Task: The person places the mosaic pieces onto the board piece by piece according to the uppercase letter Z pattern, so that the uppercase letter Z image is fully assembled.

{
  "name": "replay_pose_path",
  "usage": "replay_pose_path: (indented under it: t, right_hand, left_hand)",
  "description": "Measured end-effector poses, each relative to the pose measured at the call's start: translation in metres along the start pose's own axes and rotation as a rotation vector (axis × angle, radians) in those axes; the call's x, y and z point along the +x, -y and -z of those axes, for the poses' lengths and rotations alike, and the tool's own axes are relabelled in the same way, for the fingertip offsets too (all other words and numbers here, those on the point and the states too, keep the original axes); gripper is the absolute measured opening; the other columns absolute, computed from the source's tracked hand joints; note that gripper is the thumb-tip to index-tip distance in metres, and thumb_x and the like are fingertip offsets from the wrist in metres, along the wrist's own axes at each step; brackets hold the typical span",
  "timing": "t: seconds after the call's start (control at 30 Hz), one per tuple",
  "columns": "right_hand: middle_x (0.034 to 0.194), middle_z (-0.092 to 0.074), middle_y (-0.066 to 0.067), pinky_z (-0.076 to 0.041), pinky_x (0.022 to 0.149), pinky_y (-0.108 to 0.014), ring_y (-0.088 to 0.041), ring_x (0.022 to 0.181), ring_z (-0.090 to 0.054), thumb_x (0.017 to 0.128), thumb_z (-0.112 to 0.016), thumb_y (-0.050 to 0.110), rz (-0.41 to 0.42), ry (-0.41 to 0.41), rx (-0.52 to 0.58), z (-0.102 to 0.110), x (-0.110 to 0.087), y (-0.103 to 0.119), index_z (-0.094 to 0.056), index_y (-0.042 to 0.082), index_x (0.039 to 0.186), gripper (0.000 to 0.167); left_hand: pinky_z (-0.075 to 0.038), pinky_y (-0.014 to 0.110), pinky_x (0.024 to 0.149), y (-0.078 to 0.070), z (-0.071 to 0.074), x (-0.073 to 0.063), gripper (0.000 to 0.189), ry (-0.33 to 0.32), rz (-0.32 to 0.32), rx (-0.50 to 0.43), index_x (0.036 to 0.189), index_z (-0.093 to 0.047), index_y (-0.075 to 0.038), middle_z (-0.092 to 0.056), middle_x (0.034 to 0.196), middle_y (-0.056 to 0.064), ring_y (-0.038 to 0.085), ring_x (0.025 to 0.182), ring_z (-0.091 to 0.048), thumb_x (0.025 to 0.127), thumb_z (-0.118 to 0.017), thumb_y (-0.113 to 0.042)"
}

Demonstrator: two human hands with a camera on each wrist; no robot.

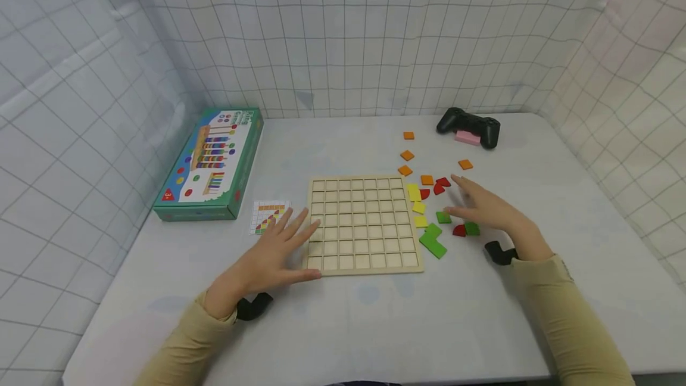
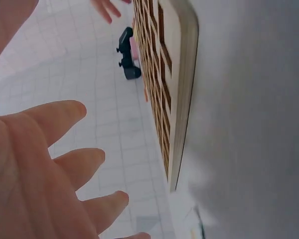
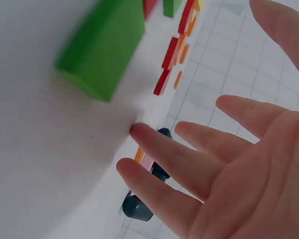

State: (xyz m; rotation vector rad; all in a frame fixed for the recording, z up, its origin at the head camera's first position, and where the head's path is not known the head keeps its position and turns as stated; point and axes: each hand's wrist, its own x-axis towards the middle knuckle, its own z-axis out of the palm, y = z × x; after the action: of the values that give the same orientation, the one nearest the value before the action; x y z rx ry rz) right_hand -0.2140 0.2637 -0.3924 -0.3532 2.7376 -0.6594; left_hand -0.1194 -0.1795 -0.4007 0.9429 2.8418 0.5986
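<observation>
A square wooden grid board (image 1: 362, 225) lies in the middle of the table. My left hand (image 1: 273, 252), fingers spread and holding nothing, hovers at the board's left edge and partly covers a small pattern card (image 1: 262, 213). In the left wrist view the board's side (image 2: 182, 99) stands just beyond my fingertips. My right hand (image 1: 485, 204) is open above loose flat pieces to the right of the board: green pieces (image 1: 433, 242), yellow pieces (image 1: 414, 193), red quarter-rounds (image 1: 459, 230) and orange squares (image 1: 427, 180). In the right wrist view a green piece (image 3: 107, 50) lies near its fingers.
A green game box (image 1: 209, 165) lies at the back left. Toward the back right a black game controller (image 1: 470, 124) rests over a pink block (image 1: 467, 137). Grid-patterned cloth walls (image 1: 364, 40) enclose the white table (image 1: 370, 326) at the back and sides.
</observation>
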Motion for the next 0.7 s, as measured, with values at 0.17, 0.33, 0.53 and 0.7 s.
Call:
replay_pose_path:
  t: [0.17,0.33,0.53,0.7]
  right_hand:
    - [0.145,-0.031,-0.028,-0.028,0.101,-0.065,-0.044,0.128,-0.035,0.088,-0.056,0.055,-0.059,0.055,0.009,0.017,0.016,-0.001,-0.023,0.006,0.149,0.085]
    - [0.144,-0.036,-0.024,-0.025,0.102,-0.065,-0.043,0.131,-0.029,0.089,-0.052,0.058,-0.085,0.084,0.091,0.028,0.025,-0.014,-0.028,0.006,0.148,0.082]
    - [0.143,-0.037,-0.023,-0.032,0.101,-0.06,-0.04,0.126,-0.039,0.09,-0.052,0.055,-0.087,0.028,0.253,0.036,0.026,-0.028,-0.027,0.005,0.147,0.08]
    - [0.145,-0.035,-0.02,-0.032,0.103,-0.057,-0.038,0.121,-0.044,0.092,-0.056,0.047,-0.057,-0.085,0.379,0.042,0.027,-0.033,-0.031,0.005,0.146,0.073]
  left_hand:
    - [-0.007,0.057,0.111,-0.011,-0.018,0.005,0.084,0.073,-0.115,-0.103,0.15,-0.028,-0.017,-0.013,0.156,0.01,0.036,0.142,-0.004,0.084,-0.054,-0.064]
    - [-0.012,0.053,0.112,-0.016,-0.026,0.006,0.076,0.077,-0.165,-0.125,0.147,-0.035,-0.014,-0.023,0.153,0.014,0.036,0.141,-0.012,0.087,-0.057,-0.056]
    - [-0.013,0.052,0.112,-0.015,-0.031,0.006,0.066,0.073,-0.171,-0.079,0.144,-0.041,-0.012,-0.028,0.15,0.015,0.035,0.139,-0.019,0.09,-0.058,-0.048]
    - [-0.015,0.05,0.113,-0.014,-0.032,0.007,0.052,0.039,-0.191,-0.006,0.138,-0.05,-0.012,-0.033,0.147,0.018,0.035,0.138,-0.023,0.093,-0.057,-0.039]
